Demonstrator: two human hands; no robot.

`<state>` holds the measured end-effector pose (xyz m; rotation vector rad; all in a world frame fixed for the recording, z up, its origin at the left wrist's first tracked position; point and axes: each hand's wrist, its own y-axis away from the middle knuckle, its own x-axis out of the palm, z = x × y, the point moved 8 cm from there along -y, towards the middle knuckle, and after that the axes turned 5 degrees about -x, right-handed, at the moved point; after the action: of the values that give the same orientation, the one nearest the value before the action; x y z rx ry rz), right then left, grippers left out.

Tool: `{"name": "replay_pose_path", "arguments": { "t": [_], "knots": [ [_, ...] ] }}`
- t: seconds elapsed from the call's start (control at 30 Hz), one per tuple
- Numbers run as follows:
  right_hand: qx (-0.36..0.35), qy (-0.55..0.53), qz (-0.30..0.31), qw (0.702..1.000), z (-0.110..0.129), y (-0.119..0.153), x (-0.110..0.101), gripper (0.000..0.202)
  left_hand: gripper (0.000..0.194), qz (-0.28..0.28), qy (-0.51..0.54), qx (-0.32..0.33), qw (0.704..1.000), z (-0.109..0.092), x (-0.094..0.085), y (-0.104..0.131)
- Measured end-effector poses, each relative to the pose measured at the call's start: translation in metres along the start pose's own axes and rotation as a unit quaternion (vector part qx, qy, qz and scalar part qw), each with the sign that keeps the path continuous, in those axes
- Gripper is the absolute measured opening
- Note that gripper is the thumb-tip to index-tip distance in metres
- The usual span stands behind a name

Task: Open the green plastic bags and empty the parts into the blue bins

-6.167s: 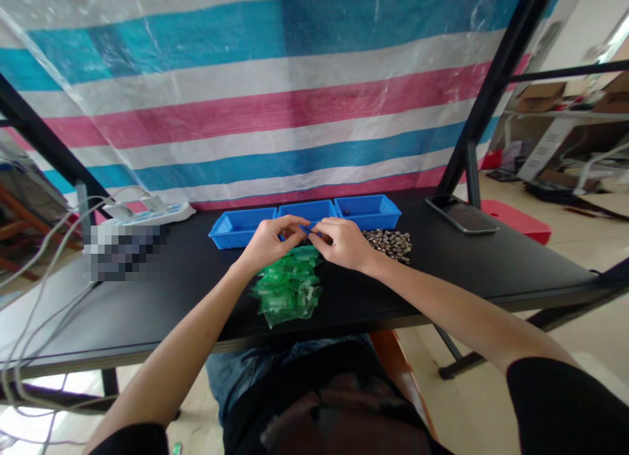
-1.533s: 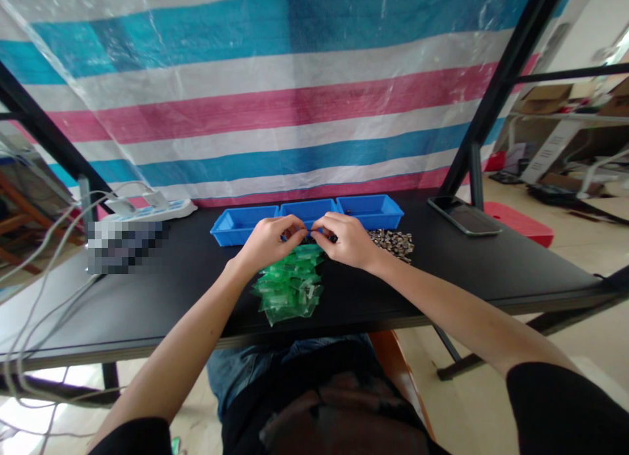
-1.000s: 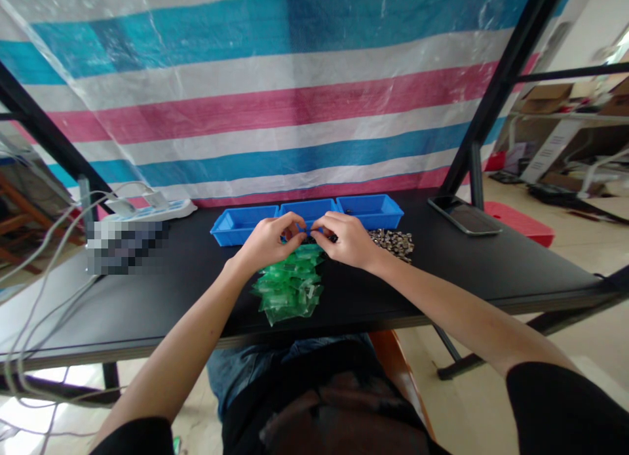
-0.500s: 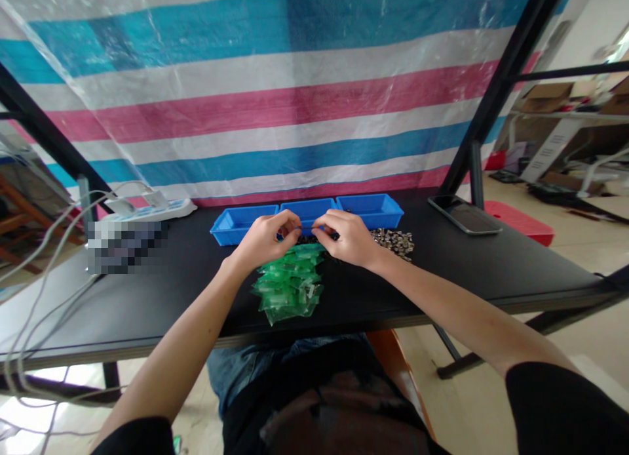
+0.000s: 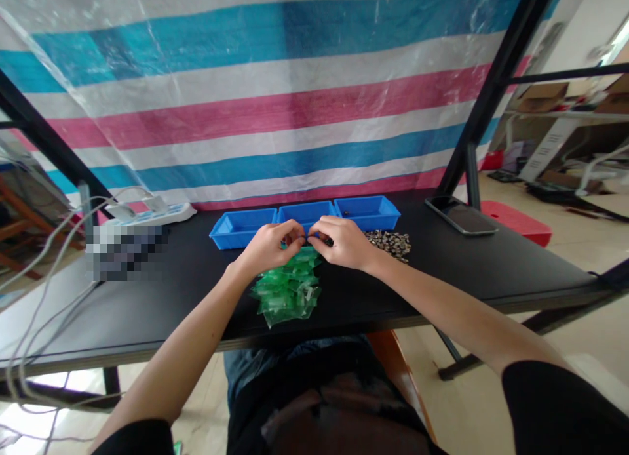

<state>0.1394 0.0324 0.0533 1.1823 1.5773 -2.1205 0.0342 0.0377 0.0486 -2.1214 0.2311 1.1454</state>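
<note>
My left hand (image 5: 273, 246) and my right hand (image 5: 343, 242) meet almost fingertip to fingertip in front of the blue trays. Both are pinched closed; whatever lies between the fingers is too small to make out. Below them a heap of small green plastic bags (image 5: 287, 290) lies on the black table (image 5: 196, 291), its far end partly hidden by my left hand. Beside my right hand is a pile of small metallic pieces (image 5: 390, 244), and more dark bits lie partly covered behind the fingers.
Three blue trays stand in a row: left (image 5: 243, 227), middle (image 5: 307, 212) and right (image 5: 367, 212), the right one with a few small dark bits inside. A phone (image 5: 460, 215) lies at the right. A white power strip (image 5: 170, 214) with cables sits at the left. Striped sheeting (image 5: 275, 114) hangs behind.
My two hands have come slightly closer together, and their fingertips now nearly touch. The view has shifted a little; the bags, trays and metallic pile look unmoved.
</note>
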Motion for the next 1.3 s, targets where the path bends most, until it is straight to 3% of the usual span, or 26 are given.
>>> {"name": "replay_pose_path", "arguments": {
  "t": [1.3],
  "knots": [
    [0.007,-0.003,-0.045,0.999,-0.002,0.0,-0.008,0.008,0.011,-0.04,-0.006,-0.011,0.999,0.001,-0.011,0.0]
  ]
}}
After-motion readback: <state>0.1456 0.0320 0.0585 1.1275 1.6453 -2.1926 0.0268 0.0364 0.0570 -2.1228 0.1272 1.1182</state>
